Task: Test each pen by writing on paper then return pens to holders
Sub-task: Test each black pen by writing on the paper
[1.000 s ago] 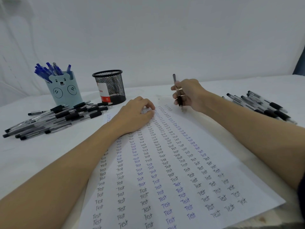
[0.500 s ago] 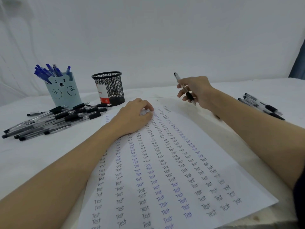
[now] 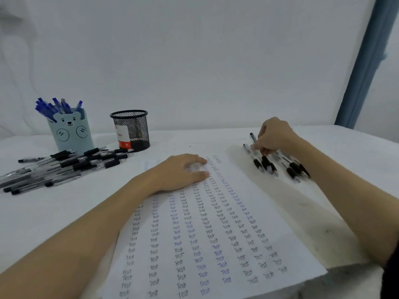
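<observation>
While the right hand (image 3: 274, 134) curls its fingers down onto the small group of black-grip pens (image 3: 278, 164) at the far right of the table, its fingertips pinch around one clear pen (image 3: 253, 140) whose top pokes out to the left of the knuckles; whether that pen is lifted or lying with the others, I cannot tell. Over on the sheet, the left hand (image 3: 183, 172) lies flat, fingers relaxed, pressing the far end of the paper (image 3: 216, 234), which is filled with columns of "Test" in black and blue ink. Left of the paper, a bigger heap of black pens (image 3: 62, 167) sprawls on the white table (image 3: 43, 212). Behind it stands the bear-faced holder (image 3: 71, 131) stuffed with blue pens (image 3: 54, 106), and just right of that, the black mesh holder (image 3: 130, 129)
</observation>
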Tool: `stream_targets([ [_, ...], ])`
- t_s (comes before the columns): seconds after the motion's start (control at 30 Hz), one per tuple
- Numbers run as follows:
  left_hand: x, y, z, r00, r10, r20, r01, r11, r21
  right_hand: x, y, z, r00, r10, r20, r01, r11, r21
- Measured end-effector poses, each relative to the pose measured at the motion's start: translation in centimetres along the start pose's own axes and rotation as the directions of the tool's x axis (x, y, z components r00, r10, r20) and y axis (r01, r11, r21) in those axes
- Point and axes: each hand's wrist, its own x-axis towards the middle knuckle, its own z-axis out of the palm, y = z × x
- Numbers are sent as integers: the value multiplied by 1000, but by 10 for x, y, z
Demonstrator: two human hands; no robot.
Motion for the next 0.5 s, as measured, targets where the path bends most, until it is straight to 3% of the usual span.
stream_targets([
  [0.13,-2,3,3,999,39,-38,-39,999,-6,-8,14,-1,997,-23,-72,13,991,-137],
  [0.3,-5,4,0,992,54,-113,-59,998,-38,-11,13,-2,992,-63,-106,53,994,-97],
  [0.4,-13,0,-15,982,24,-189,-36,998,-57,-11,-4,-2,980,-143,-140,138,989,-48],
  [0.5,-36,-13,-31,970,7,-243,-11,1000,-16,-18,-48,3,955,-282,-90,283,959,6],
])
